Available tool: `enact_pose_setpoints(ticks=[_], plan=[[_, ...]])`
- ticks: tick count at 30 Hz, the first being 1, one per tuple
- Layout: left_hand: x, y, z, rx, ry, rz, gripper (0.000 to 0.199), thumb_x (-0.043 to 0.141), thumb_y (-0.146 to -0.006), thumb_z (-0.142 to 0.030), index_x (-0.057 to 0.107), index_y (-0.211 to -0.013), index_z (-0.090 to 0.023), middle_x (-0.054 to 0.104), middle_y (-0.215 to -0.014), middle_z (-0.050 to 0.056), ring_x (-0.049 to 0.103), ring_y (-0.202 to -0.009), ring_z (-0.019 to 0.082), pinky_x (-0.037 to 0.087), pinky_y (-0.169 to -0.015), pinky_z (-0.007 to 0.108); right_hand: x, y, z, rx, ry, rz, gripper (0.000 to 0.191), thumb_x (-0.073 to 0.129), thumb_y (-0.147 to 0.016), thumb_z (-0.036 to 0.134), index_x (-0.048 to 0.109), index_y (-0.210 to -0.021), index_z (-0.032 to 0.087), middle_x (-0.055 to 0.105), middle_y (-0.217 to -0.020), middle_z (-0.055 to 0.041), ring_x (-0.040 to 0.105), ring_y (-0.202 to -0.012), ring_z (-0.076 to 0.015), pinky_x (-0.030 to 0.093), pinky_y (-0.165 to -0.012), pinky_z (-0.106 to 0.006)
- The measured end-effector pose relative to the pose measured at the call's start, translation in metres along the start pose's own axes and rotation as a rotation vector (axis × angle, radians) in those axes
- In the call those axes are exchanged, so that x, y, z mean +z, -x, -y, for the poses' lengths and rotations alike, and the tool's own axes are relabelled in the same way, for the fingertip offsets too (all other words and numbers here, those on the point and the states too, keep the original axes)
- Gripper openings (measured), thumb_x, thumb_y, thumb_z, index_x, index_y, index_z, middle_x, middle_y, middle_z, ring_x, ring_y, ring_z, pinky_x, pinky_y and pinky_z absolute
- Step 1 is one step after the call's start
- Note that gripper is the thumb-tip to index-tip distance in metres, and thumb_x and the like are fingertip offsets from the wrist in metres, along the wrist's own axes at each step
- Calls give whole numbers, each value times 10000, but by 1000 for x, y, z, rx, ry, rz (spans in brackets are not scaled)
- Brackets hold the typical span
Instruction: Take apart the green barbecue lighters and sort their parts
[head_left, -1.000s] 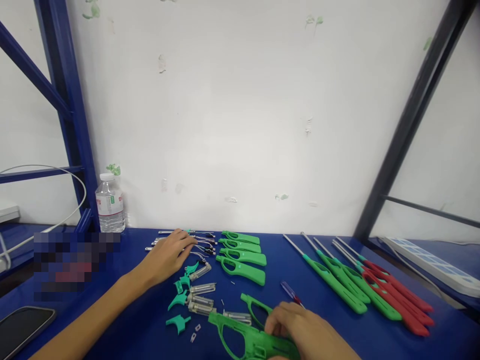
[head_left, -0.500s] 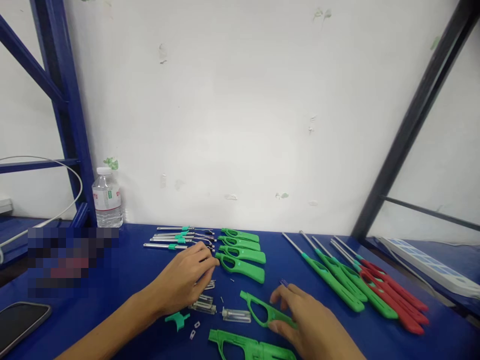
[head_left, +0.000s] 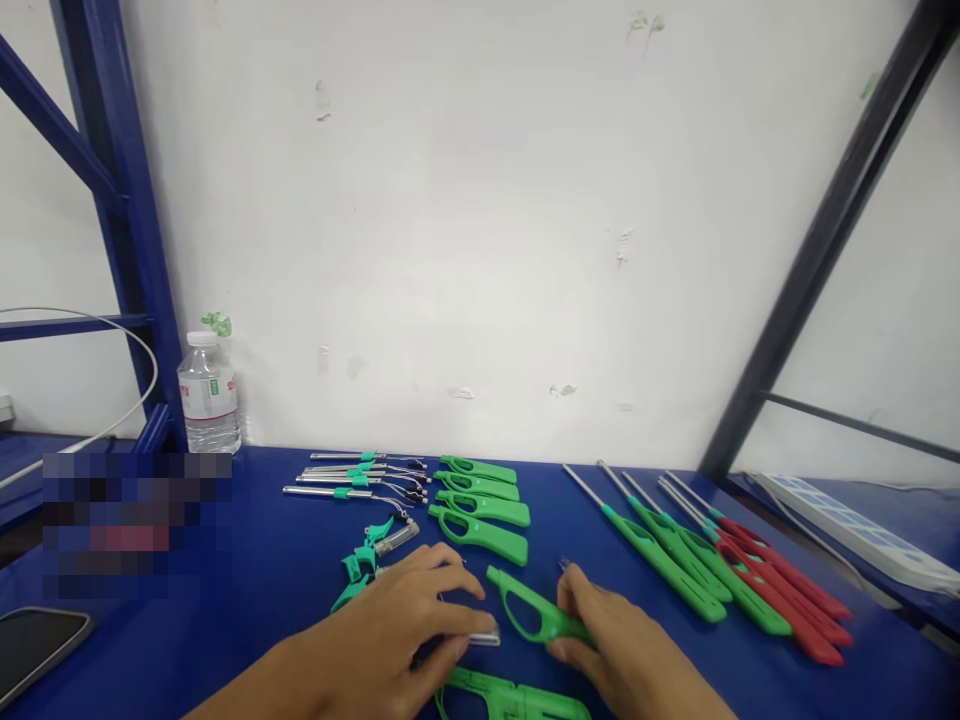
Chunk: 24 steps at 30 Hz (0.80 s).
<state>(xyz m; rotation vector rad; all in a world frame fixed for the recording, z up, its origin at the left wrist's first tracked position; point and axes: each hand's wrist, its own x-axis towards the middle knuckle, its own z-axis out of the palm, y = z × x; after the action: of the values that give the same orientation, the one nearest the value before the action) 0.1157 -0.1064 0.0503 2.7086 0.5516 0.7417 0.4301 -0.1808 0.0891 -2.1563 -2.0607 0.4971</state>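
My right hand [head_left: 626,650] pinches the green handle shell [head_left: 534,610] at its near end, thumb and fingers closed on it, while the looped end of the shell points away towards the wall and lies low over the blue desk [head_left: 262,560]. My left hand [head_left: 405,630] lies just beside it, fingers curled down over a small clear tube [head_left: 484,634] whose end shows at my fingertips; whether I actually grip it, I cannot tell. Below both hands, at the near edge, lies another green handle half [head_left: 517,700].

Left of my left hand sit a few teal trigger pieces [head_left: 360,565] with another clear tube [head_left: 395,538] among them. Further back, four green handle shells [head_left: 484,500] lie stacked in a row, and to their left a bundle of metal rods [head_left: 352,475] with teal collars. On the right, well apart, finished green lighters [head_left: 675,560] and red lighters [head_left: 780,590] lie side by side. A water bottle [head_left: 208,395] stands at the wall, a phone [head_left: 37,645] lies at the far left, and a white power strip [head_left: 855,530] at the far right.
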Motion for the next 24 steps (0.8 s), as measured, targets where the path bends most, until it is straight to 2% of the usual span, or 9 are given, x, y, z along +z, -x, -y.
enact_pose_setpoints(ticks=[4,6,9,11,13,15,18,21,24], plan=[[-1,-3,9,-111,89,92,282,762,-1280,-251,952,-1437,-387,919,-1347,9,831,-1265,234,681,-1163,409,0,-1,-14,-28,35,-20,270,596,-1239,160,760,-1404,296,972,-1213,-100,947,-1182,-370,597,-957,-395],[-1,-7,18,-169,115,122,146,842,-1265,-298,972,-1331,-312,920,-1259,25,849,-1224,240,706,-1169,448,4,-2,-23,-106,-9,-53,359,489,-1296,214,765,-1510,298,981,-1241,-98,964,-1179,-349,638,-967,-388],[1,-12,30,-244,111,169,182,950,-1215,-411,944,-1201,-229,917,-1212,45,870,-1250,276,724,-1211,551,10,-1,-32,-239,-156,-195,483,388,-1359,362,783,-1631,315,963,-1529,-121,967,-1342,-323,711,-1056,-363],[2,-14,33,-281,92,196,262,983,-1189,-472,921,-1155,-220,919,-1225,53,873,-1284,287,712,-1258,584,10,2,-29,-262,-216,-254,473,505,-1346,474,794,-1685,314,890,-1726,-127,918,-1503,-332,718,-1176,-360],[2,-14,33,-303,66,214,287,987,-1184,-496,913,-1145,-221,920,-1239,56,872,-1305,292,699,-1292,602,6,7,-22,-238,-214,-218,479,708,-1261,488,820,-1689,306,872,-1763,-124,885,-1572,-364,705,-1258,-381],[0,-14,30,-319,33,221,277,977,-1192,-489,913,-1149,-222,920,-1261,60,867,-1338,299,681,-1324,623,1,12,-14,-218,-197,-134,510,835,-1168,411,853,-1669,319,885,-1745,-106,856,-1618,-388,682,-1309,-399],[-6,-12,27,-333,-28,224,228,956,-1206,-440,911,-1162,-221,915,-1287,61,854,-1377,308,651,-1365,652,-6,19,-7,-243,-206,-27,532,869,-1112,320,883,-1643,351,892,-1731,-84,855,-1598,-386,658,-1320,-402],[-15,-9,26,-331,-95,227,173,925,-1219,-381,902,-1169,-217,902,-1283,56,844,-1368,308,662,-1336,637,-9,22,-1,-273,-214,73,540,892,-1081,295,907,-1618,350,904,-1641,-86,898,-1446,-360,659,-1277,-411],[-23,-6,26,-328,-177,216,127,920,-1199,-322,884,-1140,-215,879,-1270,52,822,-1355,311,664,-1307,630,-13,21,14,-288,-193,170,577,974,-1050,300,935,-1625,315,881,-1586,-110,863,-1465,-365,635,-1296,-417]])
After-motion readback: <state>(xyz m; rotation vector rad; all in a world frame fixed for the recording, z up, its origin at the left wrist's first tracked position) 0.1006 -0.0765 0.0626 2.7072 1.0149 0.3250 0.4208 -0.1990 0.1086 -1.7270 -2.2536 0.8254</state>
